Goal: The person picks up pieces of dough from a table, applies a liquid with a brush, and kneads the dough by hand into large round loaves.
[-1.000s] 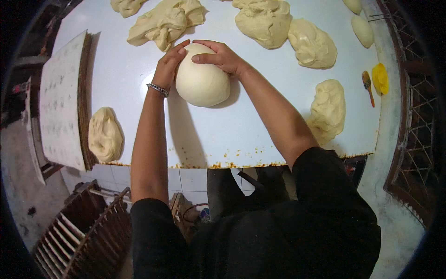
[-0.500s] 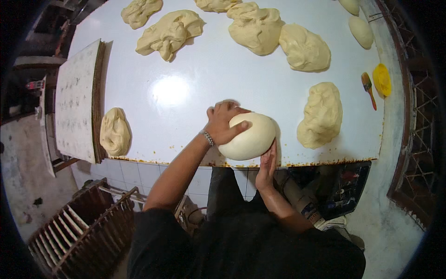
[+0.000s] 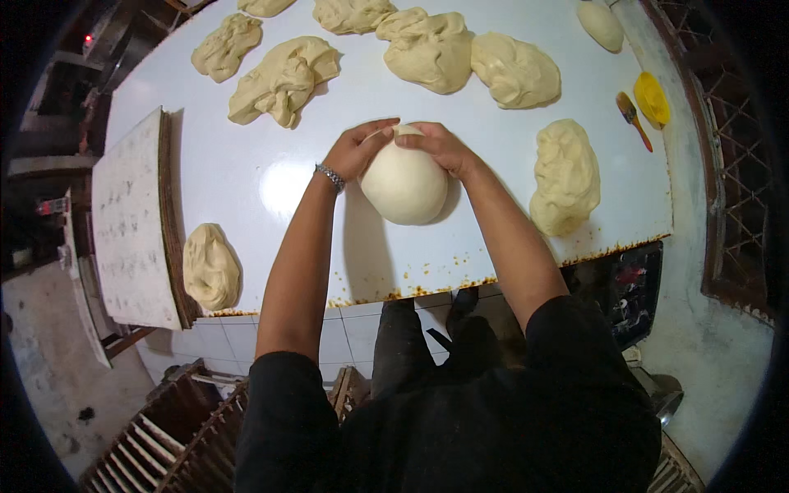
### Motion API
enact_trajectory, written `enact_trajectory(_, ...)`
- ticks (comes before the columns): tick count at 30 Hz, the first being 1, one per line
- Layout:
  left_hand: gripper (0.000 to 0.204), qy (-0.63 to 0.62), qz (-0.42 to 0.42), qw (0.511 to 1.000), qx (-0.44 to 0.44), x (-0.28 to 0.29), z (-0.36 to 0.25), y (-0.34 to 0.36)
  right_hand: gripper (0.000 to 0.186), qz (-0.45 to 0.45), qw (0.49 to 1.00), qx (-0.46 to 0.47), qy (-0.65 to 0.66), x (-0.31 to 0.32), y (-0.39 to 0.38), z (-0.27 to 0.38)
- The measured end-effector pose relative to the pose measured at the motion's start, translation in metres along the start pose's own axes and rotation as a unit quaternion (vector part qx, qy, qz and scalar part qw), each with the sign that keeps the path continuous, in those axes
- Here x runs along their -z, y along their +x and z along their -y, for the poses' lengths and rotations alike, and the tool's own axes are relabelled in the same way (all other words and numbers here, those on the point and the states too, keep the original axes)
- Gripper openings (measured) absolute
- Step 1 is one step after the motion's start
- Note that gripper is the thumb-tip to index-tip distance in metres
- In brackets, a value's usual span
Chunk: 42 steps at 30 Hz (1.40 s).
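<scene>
Dough ball (image 3: 404, 185) now off table's (image 3: 222, 177) near edge, mid-frame; left hand (image 3: 358, 153) and right hand (image 3: 441, 149) cupped around its upper side, rounding apparently ongoing.

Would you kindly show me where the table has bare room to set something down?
The widest patch lies between the boards and the left hand. A smaller one lies below the brush, beside the right-hand dough lump. The far side is crowded with dough lumps.
</scene>
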<state>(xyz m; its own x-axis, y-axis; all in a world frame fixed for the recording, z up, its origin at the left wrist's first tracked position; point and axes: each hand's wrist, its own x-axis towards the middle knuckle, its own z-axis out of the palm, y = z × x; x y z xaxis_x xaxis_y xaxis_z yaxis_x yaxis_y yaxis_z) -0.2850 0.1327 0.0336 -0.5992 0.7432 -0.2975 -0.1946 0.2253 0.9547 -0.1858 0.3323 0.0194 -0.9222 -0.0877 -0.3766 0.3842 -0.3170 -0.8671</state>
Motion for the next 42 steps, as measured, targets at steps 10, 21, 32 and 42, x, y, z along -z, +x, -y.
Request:
enact_trajectory(10,0.061,0.176,-0.031,0.984,0.028,-0.094,0.029,-0.092,0.065,-0.346,0.898,0.268,0.042,-0.072,-0.193,-0.149)
enact_trajectory(21,0.046,0.124,0.139,0.982,0.004,-0.052,-0.012,0.041,0.086,-0.314,0.933,0.140,-0.109,-0.020,-0.078,-0.040)
enact_trajectory(32,0.068,0.252,0.028,0.956,0.150,-0.091,0.002,-0.099,0.087,-0.238,0.949,0.114,-0.173,-0.050,-0.168,-0.092)
enact_trajectory(42,0.063,0.185,0.173,0.967,0.006,-0.064,0.019,-0.042,0.079,-0.211,0.977,-0.024,-0.036,-0.056,-0.162,-0.061)
